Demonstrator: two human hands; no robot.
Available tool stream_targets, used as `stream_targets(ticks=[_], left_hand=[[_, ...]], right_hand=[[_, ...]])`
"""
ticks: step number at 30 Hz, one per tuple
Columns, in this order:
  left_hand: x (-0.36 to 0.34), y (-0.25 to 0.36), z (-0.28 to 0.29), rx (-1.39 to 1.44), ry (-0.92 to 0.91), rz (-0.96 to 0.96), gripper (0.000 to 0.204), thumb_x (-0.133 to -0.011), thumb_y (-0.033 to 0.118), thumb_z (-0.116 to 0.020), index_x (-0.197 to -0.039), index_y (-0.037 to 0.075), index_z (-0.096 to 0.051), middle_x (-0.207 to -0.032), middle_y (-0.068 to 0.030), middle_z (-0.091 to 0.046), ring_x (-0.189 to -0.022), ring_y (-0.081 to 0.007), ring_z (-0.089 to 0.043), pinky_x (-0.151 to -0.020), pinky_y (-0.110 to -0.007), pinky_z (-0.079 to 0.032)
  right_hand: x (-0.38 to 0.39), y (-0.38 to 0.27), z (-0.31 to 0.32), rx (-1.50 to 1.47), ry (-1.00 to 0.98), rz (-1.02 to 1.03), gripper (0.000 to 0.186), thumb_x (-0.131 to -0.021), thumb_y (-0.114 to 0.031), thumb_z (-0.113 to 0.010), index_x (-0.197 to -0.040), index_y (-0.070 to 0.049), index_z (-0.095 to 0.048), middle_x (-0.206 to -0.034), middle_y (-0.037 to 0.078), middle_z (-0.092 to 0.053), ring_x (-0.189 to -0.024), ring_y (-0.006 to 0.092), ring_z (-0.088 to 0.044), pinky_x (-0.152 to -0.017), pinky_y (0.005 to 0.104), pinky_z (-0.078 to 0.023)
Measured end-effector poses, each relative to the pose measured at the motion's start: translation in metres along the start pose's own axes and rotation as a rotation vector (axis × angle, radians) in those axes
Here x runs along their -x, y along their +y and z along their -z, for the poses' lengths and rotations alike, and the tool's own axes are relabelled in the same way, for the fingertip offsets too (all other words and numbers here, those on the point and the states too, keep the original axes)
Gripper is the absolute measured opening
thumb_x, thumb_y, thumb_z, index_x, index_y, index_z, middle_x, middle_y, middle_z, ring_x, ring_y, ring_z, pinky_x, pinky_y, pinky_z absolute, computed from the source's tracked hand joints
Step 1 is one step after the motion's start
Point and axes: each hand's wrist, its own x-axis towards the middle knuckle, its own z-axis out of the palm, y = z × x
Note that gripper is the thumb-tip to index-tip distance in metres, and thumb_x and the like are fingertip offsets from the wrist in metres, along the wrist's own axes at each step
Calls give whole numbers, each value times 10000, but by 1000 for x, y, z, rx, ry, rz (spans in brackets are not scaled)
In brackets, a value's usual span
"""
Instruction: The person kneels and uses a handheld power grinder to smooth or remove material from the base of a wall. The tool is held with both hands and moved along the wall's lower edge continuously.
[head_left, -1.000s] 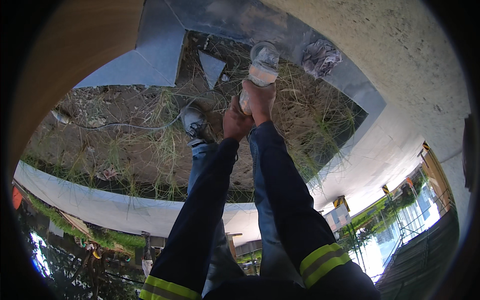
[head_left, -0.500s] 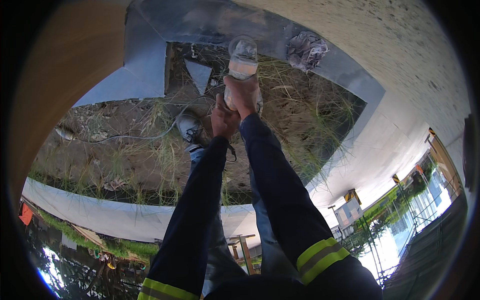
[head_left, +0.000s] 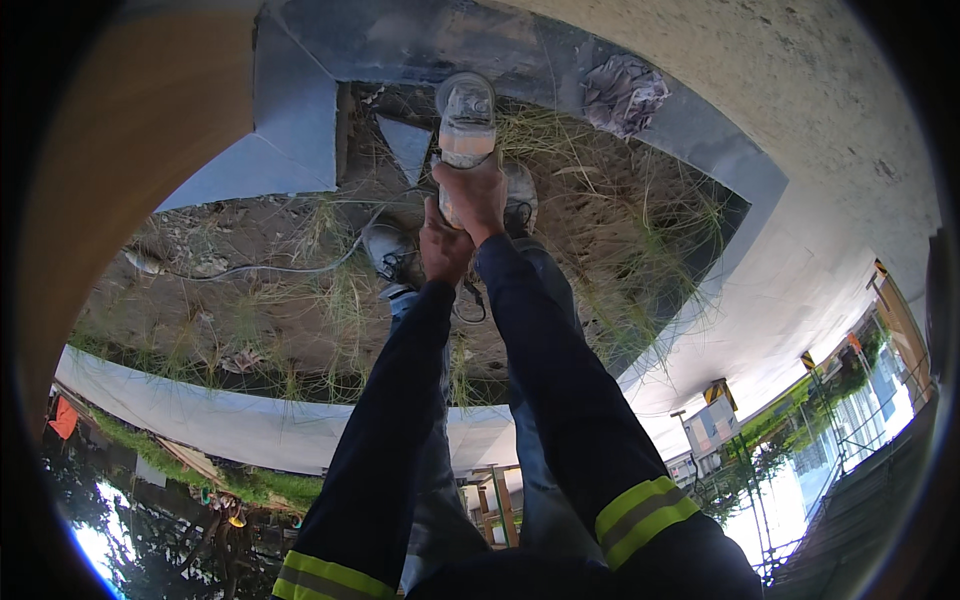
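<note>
A dusty angle grinder (head_left: 467, 132) is in front of me, its round head at the inner edge of the grey stone slab border (head_left: 400, 45). My right hand (head_left: 474, 195) wraps round its body from above. Just behind it, my left hand (head_left: 445, 246) is closed round the rear end, largely hidden by my right hand and wrist. Whether the disc touches the stone cannot be made out. A pale cable (head_left: 300, 268) runs over the soil to the left, and a dark cord loop (head_left: 472, 300) hangs below my hands.
Bare soil with grass tufts (head_left: 640, 220) fills the bordered bed. A triangular stone offcut (head_left: 406, 146) lies left of the grinder. Crumpled material (head_left: 625, 95) rests on the slab at right. My dusty shoes (head_left: 390, 250) stand in the bed; a curved tan wall (head_left: 160, 120) rises at left.
The grinder and both hands have moved left along the slab edge, a short way. My right shoe now shows beside my right hand. Both hands keep their hold.
</note>
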Motion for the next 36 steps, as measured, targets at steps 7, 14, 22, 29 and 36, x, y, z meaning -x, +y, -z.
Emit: stream_targets(ticks=[7, 14, 22, 29, 36], left_hand=[[0, 9, -14, 52, -79, -98, 514, -879, 337, -841, -1160, 3, -569, -988, -272, -759, -988, -454, -760, -790, -474, -575], [7, -2, -25, -119, -37, 39, 569, -863, 376, -847, -1190, 10, -558, -995, -309, -745, -985, -516, -719, -813, -515, -572], [-21, -27, 5, 206, 33, -189, 549, -909, 229, -832, -1305, -44, -566, -1078, -200, -775, -987, -209, -732, -845, -370, -566], [6, 8, -26, -8, -56, 5, 524, -887, 364, -844, -1187, 24, -581, -1022, -256, -768, -970, -381, -778, -809, -445, -582], [3, -50, -15, 43, 61, 9, 599, -895, 362, -823, -1228, -67, -569, -1048, -320, -746, -1009, -384, -765, -856, -479, -574]], right_hand=[[-13, 15, 14, -166, 111, 29, 602, -715, -280, -845, -1183, 34, -631, -1064, 202, -765, -972, 359, -769, -848, 463, -588], [-9, 21, 22, -97, 42, 30, 646, -713, -291, -846, -1225, 23, -605, -1118, 200, -758, -1001, 362, -766, -877, 472, -587], [-5, -12, -20, 12, 19, 68, 672, -709, -285, -856, -1251, 15, -595, -1113, 192, -761, -1006, 339, -765, -882, 447, -590], [-15, 21, 22, -92, 86, 12, 649, -709, -270, -839, -1234, 20, -590, -1104, 213, -754, -1041, 395, -751, -905, 482, -575], [0, 14, -4, 81, -8, 25, 643, -730, -256, -846, -1255, 21, -599, -1127, 193, -757, -1007, 331, -763, -867, 451, -589]])
